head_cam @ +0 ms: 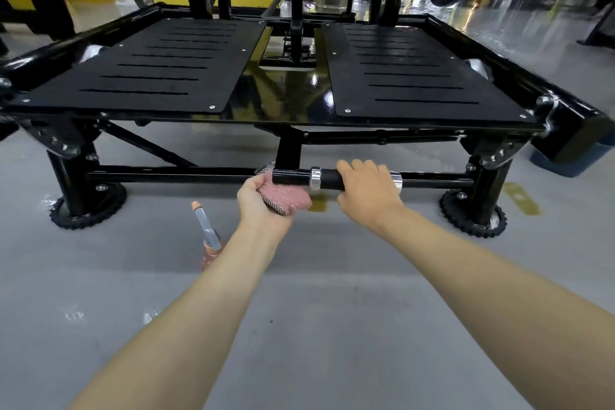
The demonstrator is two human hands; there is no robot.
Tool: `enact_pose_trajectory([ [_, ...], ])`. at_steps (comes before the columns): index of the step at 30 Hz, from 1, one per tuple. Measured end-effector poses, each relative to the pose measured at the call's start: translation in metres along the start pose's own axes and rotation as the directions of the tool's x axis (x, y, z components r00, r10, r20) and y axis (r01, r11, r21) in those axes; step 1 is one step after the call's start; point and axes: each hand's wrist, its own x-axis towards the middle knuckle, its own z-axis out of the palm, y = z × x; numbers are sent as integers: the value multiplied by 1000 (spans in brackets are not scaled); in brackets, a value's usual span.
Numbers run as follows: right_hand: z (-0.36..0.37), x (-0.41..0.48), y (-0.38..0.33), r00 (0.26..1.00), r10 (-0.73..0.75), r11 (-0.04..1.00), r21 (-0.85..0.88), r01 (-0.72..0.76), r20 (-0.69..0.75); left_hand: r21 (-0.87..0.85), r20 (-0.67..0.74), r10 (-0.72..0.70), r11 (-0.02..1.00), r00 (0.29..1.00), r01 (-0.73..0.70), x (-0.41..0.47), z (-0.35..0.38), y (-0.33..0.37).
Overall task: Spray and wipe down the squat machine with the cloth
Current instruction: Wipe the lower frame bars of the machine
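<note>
Pink knit cloth is bunched in the left hand, whose fingers curl round it and press it against the inner end of the black handle, right where the handle meets its upright bracket. The right hand wraps the same handle between two silver collars, seemingly to steady it. Both hands sit low at the front of the squat machine, below its platform edge.

Risks, as I judge them: the spray bottle stands on the floor just beside the left forearm, so an elbow swung outward could tip it. The bracket's square corner may snag the cloth. If the handle pivots, a hard wipe might shift it under the right hand's grip.

The platform rim overhangs the knuckles, and the crossbar runs on toward the left leg, so strokes likely go best sideways along the bar. Toward the person the grey floor lies open; the ribbed feet stand well apart on either side.
</note>
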Motion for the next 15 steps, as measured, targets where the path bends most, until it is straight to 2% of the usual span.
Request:
enact_pose_trajectory([
  [6,6,0,3,1000,-19,1000,-10,19,-10,358,53,-118,929,992,91,34,23,40],
  [11,9,1,7,998,-57,998,3,57,22,389,6,-84,918,996,75,57,26,38],
  [15,0,6,14,990,-79,995,72,71,113,405,18,-84,911,996,69,47,24,35],
])
